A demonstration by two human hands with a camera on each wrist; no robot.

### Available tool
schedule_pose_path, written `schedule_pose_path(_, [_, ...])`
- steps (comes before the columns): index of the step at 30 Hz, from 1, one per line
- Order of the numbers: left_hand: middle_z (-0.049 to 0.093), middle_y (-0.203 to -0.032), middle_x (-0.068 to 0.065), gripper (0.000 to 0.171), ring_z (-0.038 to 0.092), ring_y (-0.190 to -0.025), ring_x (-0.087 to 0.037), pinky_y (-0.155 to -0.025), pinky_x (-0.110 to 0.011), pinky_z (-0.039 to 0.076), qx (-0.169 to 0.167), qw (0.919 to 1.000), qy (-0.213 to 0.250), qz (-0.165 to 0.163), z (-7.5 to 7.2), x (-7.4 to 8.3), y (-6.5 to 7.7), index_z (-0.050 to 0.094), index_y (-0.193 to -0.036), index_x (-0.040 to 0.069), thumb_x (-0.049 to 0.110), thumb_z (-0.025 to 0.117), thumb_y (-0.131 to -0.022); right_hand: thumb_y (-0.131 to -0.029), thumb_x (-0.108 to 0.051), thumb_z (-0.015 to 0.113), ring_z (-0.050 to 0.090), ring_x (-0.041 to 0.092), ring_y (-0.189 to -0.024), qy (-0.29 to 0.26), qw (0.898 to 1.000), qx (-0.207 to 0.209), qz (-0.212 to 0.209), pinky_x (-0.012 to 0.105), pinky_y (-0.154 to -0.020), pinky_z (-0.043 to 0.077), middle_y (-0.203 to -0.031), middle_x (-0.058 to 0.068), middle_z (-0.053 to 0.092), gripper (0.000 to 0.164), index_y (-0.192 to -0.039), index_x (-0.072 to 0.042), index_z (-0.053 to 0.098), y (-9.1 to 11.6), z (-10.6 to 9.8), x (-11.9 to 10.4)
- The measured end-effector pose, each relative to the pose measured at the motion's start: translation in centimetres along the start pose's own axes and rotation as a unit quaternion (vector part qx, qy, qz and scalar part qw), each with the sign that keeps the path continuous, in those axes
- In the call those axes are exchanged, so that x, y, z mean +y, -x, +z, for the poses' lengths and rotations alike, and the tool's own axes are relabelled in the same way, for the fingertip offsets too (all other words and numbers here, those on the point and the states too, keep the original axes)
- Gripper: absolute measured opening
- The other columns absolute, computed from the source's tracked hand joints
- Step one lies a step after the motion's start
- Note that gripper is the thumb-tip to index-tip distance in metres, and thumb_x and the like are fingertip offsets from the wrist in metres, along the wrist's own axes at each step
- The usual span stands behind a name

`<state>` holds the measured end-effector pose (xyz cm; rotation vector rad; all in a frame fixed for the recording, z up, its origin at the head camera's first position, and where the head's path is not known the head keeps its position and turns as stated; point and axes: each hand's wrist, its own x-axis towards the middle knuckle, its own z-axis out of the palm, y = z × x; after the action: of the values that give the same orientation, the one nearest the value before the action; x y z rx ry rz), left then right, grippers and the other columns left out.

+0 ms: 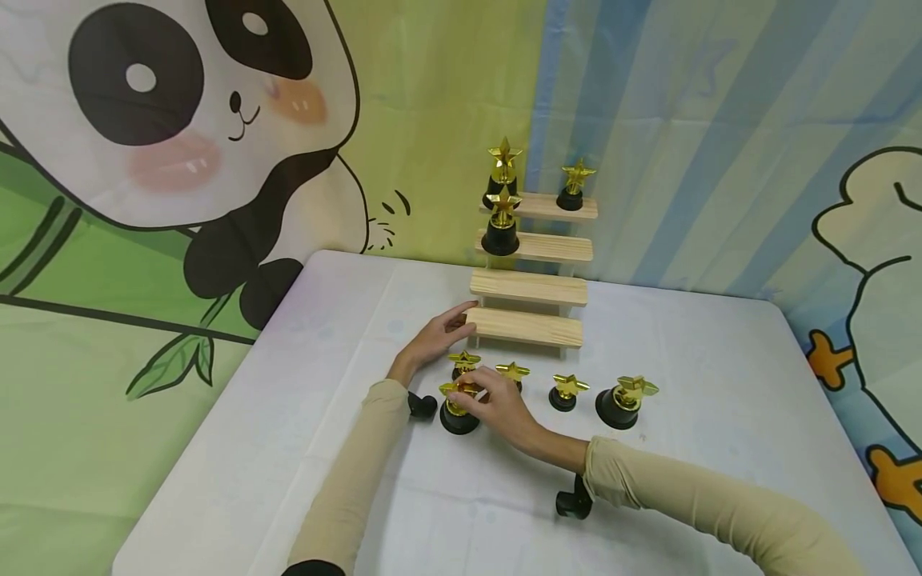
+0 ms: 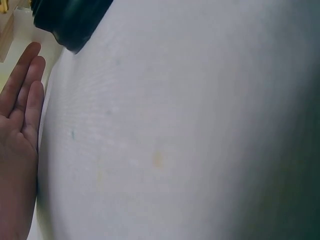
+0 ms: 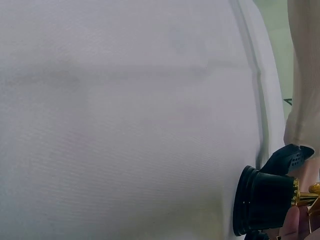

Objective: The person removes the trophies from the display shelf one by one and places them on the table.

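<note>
My right hand [image 1: 504, 412] pinches a gold star trophy [image 1: 458, 420] with a black round base, at the left front of the group. In the right wrist view its black base [image 3: 267, 202] lies sideways in the picture, with fingers at the gold stem. My left hand [image 1: 432, 340] reaches past it, fingers extended, fingertips right at the left end of a wooden stepped stand [image 1: 526, 326]. The left wrist view has this hand's straight fingers [image 2: 32, 107] and a dark trophy base [image 2: 72, 20]. Another star trophy [image 1: 464, 360] stands between the hands, partly covered.
More star trophies stand to the right: one partly behind my right hand [image 1: 513, 373], a small one [image 1: 565, 392] and a larger one [image 1: 621, 404]. The stand's upper steps hold a large trophy [image 1: 504, 164], another below [image 1: 501, 228] and a small one [image 1: 574, 188]. A printed cloth hangs behind.
</note>
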<state>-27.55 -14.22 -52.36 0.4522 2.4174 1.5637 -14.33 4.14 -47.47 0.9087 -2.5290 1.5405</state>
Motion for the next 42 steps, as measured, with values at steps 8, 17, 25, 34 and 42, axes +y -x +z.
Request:
schedule_pose_path(8, [0.058, -0.132, -0.004, 0.056, 0.055, -0.123, -0.023, -0.108, -0.048, 0.042, 0.000, 1.0000, -0.003, 0.006, 0.0, -0.1, -0.1, 0.039, -0.145, 0.042, 0.051, 0.058, -0.093, -0.088, -0.023, 0.072, 0.064, 0.013, -0.084, -0.001, 1.000, -0.006, 0.008, 0.021, -0.066, 0.056, -0.094, 0.004, 0.068, 0.017, -0.100, -0.011, 0.070, 0.3, 0.1, 0.0])
schedule_pose_path(17, [0.057, -0.134, -0.004, 0.056, 0.055, -0.124, -0.023, -0.107, -0.047, 0.043, -0.001, 1.0000, 0.001, 0.002, 0.0, 0.1, 0.0, 0.039, -0.145, 0.042, 0.051, 0.058, -0.093, -0.089, -0.024, 0.071, 0.066, 0.016, -0.090, 0.009, 1.000, -0.013, 0.018, 0.019, -0.070, 0.056, -0.099, 0.005, 0.068, 0.021, -0.104, -0.010, 0.069, 0.5, 0.4, 0.3])
schedule_pose_path(25, [0.060, -0.129, -0.004, 0.056, 0.056, -0.123, -0.023, -0.107, -0.047, 0.043, 0.001, 1.0000, -0.004, 0.001, 0.0, 0.0, 0.0, 0.039, -0.144, 0.045, 0.055, 0.058, -0.092, -0.087, -0.023, 0.073, 0.063, 0.014, -0.087, 0.018, 0.999, -0.039, 0.027, 0.023, -0.071, 0.057, -0.097, 0.006, 0.066, 0.024, -0.105, -0.007, 0.068, 0.1, 0.1, 0.2])
schedule_pose_path(34, [0.060, -0.128, -0.005, 0.056, 0.056, -0.122, -0.023, -0.107, -0.048, 0.043, -0.003, 1.0000, 0.004, 0.001, 0.0, 0.0, 0.1, 0.039, -0.146, 0.042, 0.051, 0.058, -0.094, -0.087, -0.026, 0.074, 0.064, 0.023, -0.090, 0.021, 0.996, -0.074, 0.035, 0.027, -0.073, 0.057, -0.101, 0.008, 0.065, 0.030, -0.109, -0.007, 0.066, -0.2, -1.0, -0.5])
schedule_pose_path(42, [0.061, -0.126, -0.004, 0.055, 0.056, -0.122, -0.022, -0.107, -0.048, 0.042, 0.003, 1.0000, -0.005, -0.001, 0.0, 0.0, 0.0, 0.040, -0.144, 0.044, 0.053, 0.058, -0.093, -0.085, -0.026, 0.076, 0.064, 0.020, -0.095, 0.016, 0.995, -0.093, 0.035, 0.024, -0.074, 0.057, -0.105, 0.008, 0.066, 0.035, -0.112, -0.007, 0.064, -0.3, -1.9, -1.0])
